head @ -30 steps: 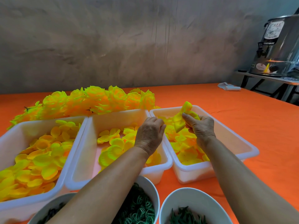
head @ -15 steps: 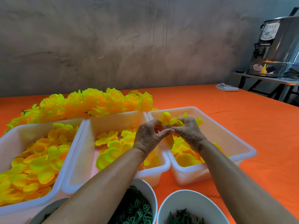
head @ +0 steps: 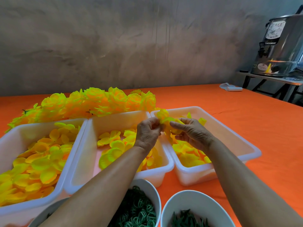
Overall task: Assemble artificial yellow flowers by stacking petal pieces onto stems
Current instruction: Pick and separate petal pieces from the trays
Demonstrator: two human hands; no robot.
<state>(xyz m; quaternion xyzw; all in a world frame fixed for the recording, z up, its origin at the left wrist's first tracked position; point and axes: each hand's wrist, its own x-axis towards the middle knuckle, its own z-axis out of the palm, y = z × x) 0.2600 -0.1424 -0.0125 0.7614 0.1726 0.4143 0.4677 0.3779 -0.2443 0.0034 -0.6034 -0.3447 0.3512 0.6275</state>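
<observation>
Both hands meet above the seam between the middle tray and the right tray. My left hand and my right hand pinch a yellow petal piece between their fingertips. Whether a stem is inside the hands cannot be seen. Loose yellow petals fill the left tray and lie in the other two trays. A heap of finished yellow flowers lies behind the trays.
Two white bowls at the front hold green rings and dark green stem parts. A third bowl peeks in at the lower left. A steel urn stands on a side table at the right. A white object lies on the orange cloth.
My right hand lifted a petal piece out of the right tray and brought it left. My left hand came up to meet it, and both now hold it.
</observation>
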